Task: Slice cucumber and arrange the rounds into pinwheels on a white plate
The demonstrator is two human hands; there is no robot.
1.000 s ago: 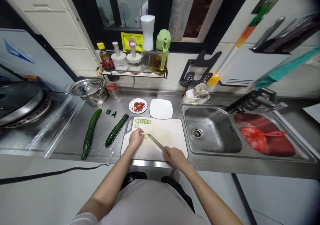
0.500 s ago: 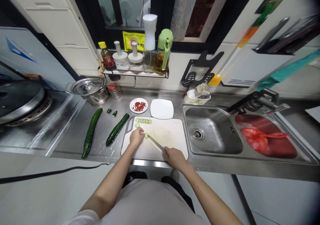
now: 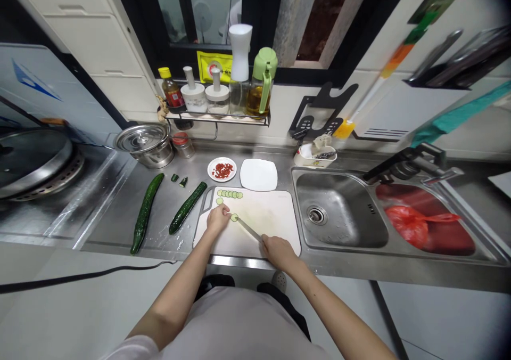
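Note:
My right hand (image 3: 278,251) is closed round the handle of a knife (image 3: 250,229). The blade points up and left across the white cutting board (image 3: 275,211). At its tip lies a cucumber slice (image 3: 234,218). Just left of that slice is my left hand (image 3: 218,219), fingers bent and pressed together; what they hold, if anything, is hidden. A row of thin cucumber slices (image 3: 229,194) lies along the board's top left, with a single slice (image 3: 219,201) below it. Two whole-looking cucumbers, one long (image 3: 146,213) and one shorter (image 3: 187,208), rest on the counter to the left.
Behind the board stand a small plate of red chopped pieces (image 3: 217,174) and a white square plate (image 3: 258,174). Two cucumber ends (image 3: 182,182) lie nearby. A steel pot (image 3: 154,155) is back left. The sink (image 3: 343,221) lies right, with a red bag (image 3: 407,227) beyond.

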